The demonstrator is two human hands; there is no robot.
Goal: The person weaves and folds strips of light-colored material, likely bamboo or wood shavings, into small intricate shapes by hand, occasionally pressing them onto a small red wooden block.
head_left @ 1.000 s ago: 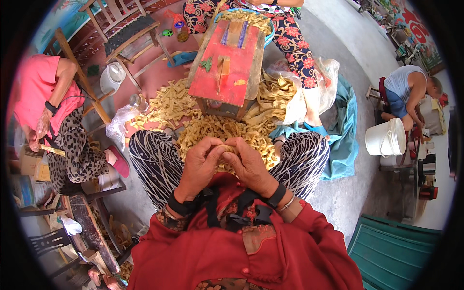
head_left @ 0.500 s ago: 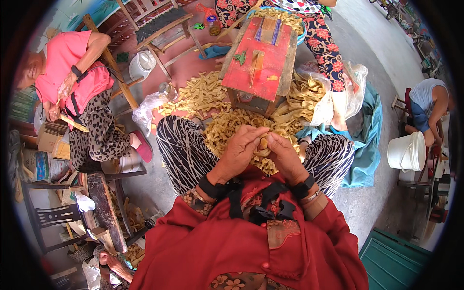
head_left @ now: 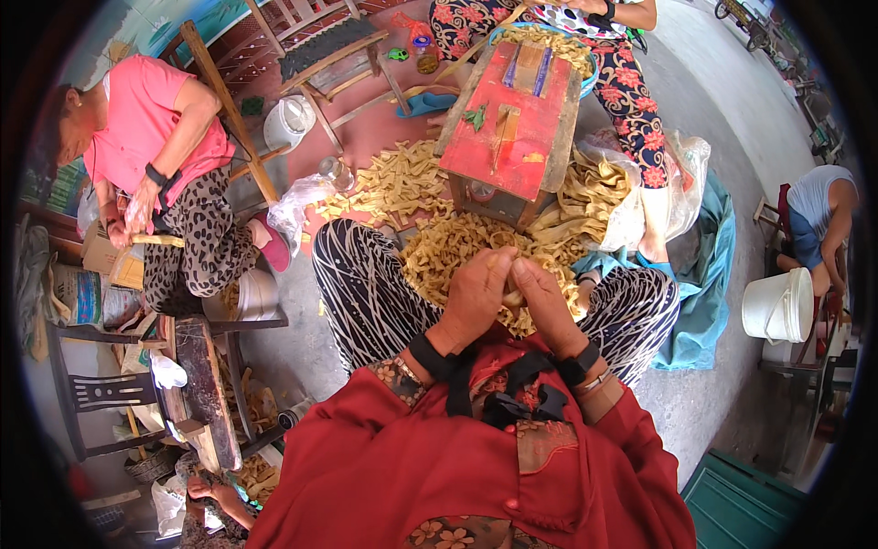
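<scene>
My left hand [head_left: 475,295] and my right hand [head_left: 546,302] meet over my lap, thumbs and fingertips pinched together. Between them they hold a folded yellowish strip [head_left: 515,297], mostly hidden by the fingers. Below and beyond the hands lies a heap of curled yellow-brown strips [head_left: 434,252], spread between my knees. Just past the heap stands a low wooden bench with a red top [head_left: 489,142], bearing an upright wooden piece [head_left: 506,128] and a green leaf [head_left: 475,117].
More strips [head_left: 393,188] cover the floor at left. A clear plastic bag [head_left: 681,192] and blue cloth [head_left: 700,274] lie at right. A person in pink [head_left: 151,119] sits at left, another in flowered trousers [head_left: 631,101] beyond the bench. A white bucket [head_left: 777,306] stands far right.
My hands have risen slightly, their fingertips now closer together, and the strip shows less. The whole view has shifted a little. The person in pink has lowered the wooden stick.
</scene>
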